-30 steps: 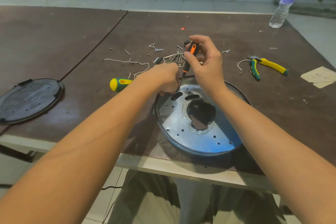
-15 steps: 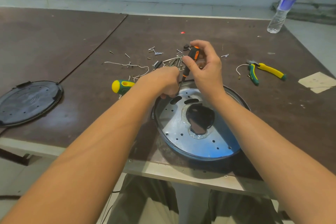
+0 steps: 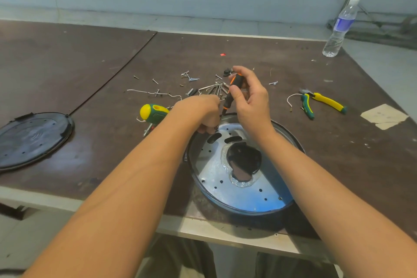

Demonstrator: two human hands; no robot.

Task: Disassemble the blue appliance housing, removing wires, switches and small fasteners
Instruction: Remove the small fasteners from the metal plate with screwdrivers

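Note:
The round blue appliance housing [image 3: 243, 196] lies near the table's front edge, its silvery inner plate with a dark central hole facing up. My right hand [image 3: 250, 99] grips a black-and-orange screwdriver [image 3: 231, 92], tip down at the plate's far left edge. My left hand [image 3: 203, 110] is curled at that same spot, fingertips pinching around the screwdriver's tip; what it holds is hidden. Behind the hands lies a scatter of loose screws and metal pins [image 3: 209, 88] with a thin white wire [image 3: 149, 92].
A yellow-green screwdriver [image 3: 153, 113] lies left of the housing. Yellow-green pliers [image 3: 320, 102] with a wire loop sit to the right, a paper scrap [image 3: 383, 116] beyond. A dark round cover [image 3: 31, 137] lies far left, a water bottle [image 3: 340, 27] at back right.
Both hands stay at the plate's far edge with the screwdriver; my right fingers have shifted a little on the handle. The camera view has drifted slightly.

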